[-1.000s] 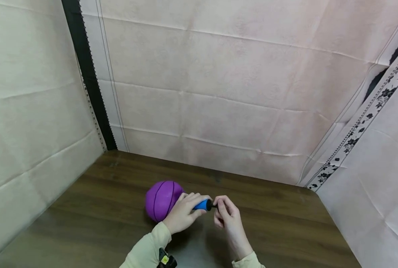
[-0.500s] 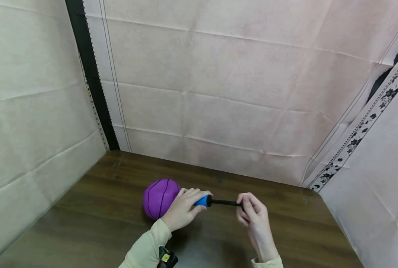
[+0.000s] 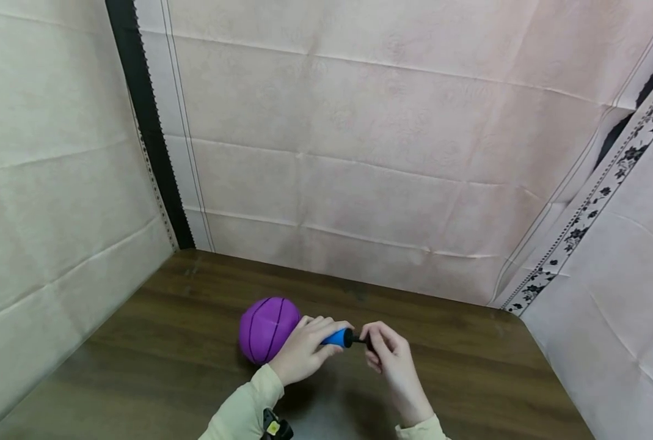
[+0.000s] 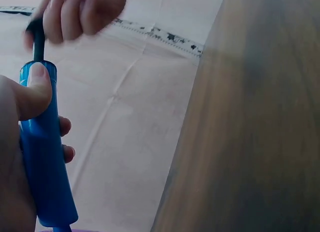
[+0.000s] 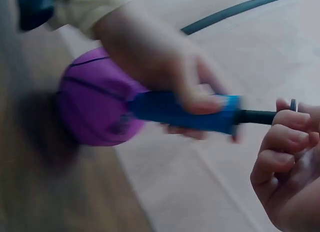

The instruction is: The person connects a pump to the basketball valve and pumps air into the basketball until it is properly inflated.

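The purple ball [image 3: 268,331] sits on the worktop [image 3: 485,373], the blue pump [image 3: 336,338] meeting its three o'clock side. The left hand [image 3: 305,352] wraps its fingers round the pump; the right hand [image 3: 391,360] pinches the partly drawn rod [image 5: 257,117]. Inflation seems underway, the ball apparently not yet fully round.

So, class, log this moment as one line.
left hand: grips blue pump barrel; right hand: holds black plunger handle; nozzle: against purple basketball

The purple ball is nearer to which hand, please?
Left: the left hand grips the blue pump just beside the ball; the right hand is farther off, at the pump's black handle.
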The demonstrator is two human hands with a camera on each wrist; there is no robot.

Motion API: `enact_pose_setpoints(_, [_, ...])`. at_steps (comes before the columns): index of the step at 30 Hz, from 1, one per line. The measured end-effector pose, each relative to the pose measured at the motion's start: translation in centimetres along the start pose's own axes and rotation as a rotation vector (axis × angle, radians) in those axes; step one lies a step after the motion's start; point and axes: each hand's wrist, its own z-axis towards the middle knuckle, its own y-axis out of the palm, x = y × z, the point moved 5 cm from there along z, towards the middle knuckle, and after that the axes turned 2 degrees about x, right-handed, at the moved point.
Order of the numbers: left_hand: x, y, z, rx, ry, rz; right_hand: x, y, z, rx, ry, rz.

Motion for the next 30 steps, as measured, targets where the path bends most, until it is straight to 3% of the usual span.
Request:
enact_pose_setpoints(5, [-0.4,-0.5,0.3,0.013,-0.033,-0.015,-2.8,-1.8,-0.8,0.063,-0.136,0.037])
enact_pose_setpoints(8, [-0.4,-0.7,0.4,0.019,-0.029,-0.004,-3.0,-1.6,-0.8,0.045,-0.197,0.069])
enact_pose_setpoints(12, [-0.1,-0.7,0.3,0.012,-0.013,0.035,-0.7,0.5,0.0,-0.007,-0.153,0.084])
enact_pose_setpoints(16, [0.3,0.0,-0.2,-0.023,-0.003,0.028,1.4,1.8,0.3,-0.042,-0.051,0.046])
enact_pose_setpoints(23, [-0.3,-0.1,-0.3,-0.017,0.014,0.019,0.6,0.2,0.2,0.018,0.045,0.004])
enact_pose_setpoints(27, [-1.2,-0.7,-0.3,0.009,-0.012,0.077,-1.3,-2.0,-0.3,0.073,-0.02,0.037])
enact_pose_setpoints(30, [-1.6,-1.1,-0.3,0.016,-0.022,0.094,-2.2,-2.7,-0.5,0.036,-0.107,0.103])
